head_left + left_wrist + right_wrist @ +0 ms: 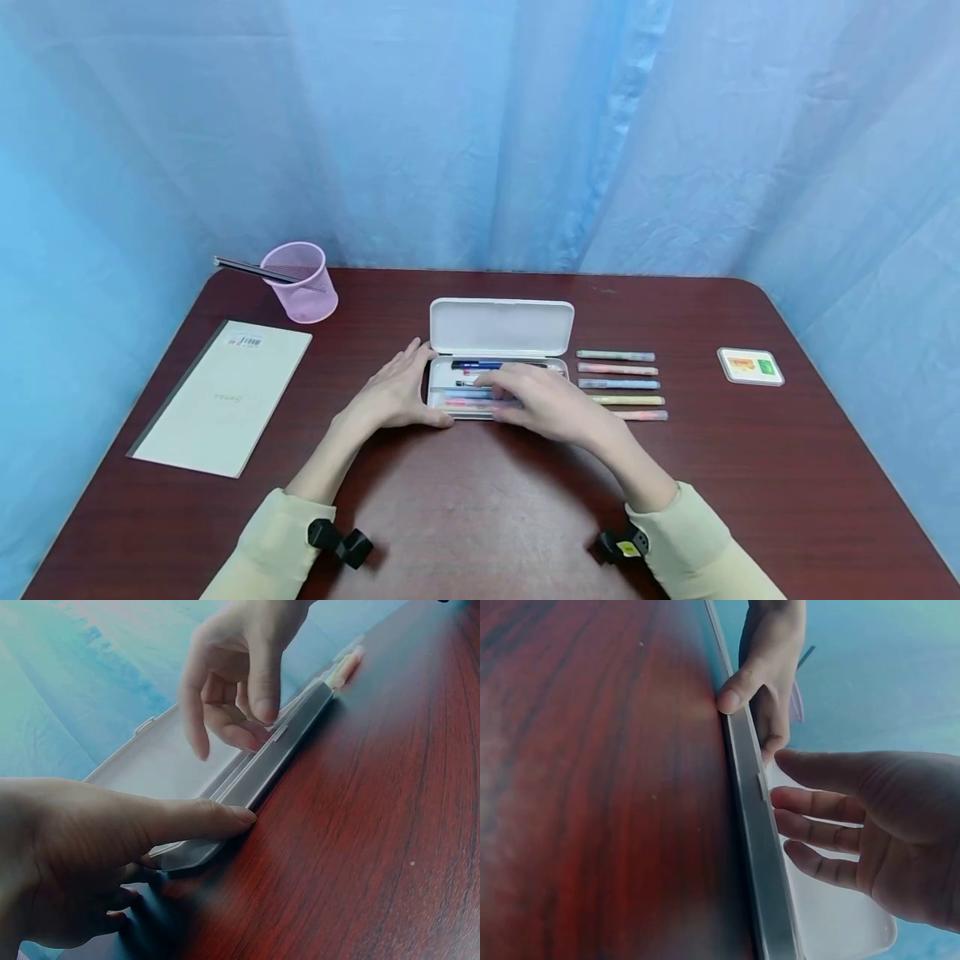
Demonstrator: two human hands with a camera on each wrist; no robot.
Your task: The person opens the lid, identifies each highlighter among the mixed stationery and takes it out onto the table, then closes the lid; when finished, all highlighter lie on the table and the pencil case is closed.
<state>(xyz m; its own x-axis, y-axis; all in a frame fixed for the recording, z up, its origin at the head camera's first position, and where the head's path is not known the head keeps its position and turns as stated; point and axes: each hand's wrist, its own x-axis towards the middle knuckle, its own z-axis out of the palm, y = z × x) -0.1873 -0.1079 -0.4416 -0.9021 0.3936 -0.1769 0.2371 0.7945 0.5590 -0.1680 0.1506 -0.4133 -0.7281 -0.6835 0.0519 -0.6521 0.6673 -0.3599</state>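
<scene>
A white pencil case [501, 327] lies with its lid raised, several pens inside, among them a dark blue pen [474, 364]. The left hand [397, 390] grips the case's left end, thumb on the front wall [279, 766] and fingers at the side and back. Over the middle of the tray is the right hand [546, 402], its fingers slightly bent and their tips down at the pens. In the right wrist view that hand [907, 829] shows no object between thumb and fingers; part of the tray is hidden beneath it.
Several pastel highlighters [618, 384] lie in a column right of the case. Farther right is a small flat tin [751, 367]. A notebook [225, 398] lies at the left, near a pink mesh cup [311, 302] holding dark sticks [251, 268]. Blue curtains hang behind the table.
</scene>
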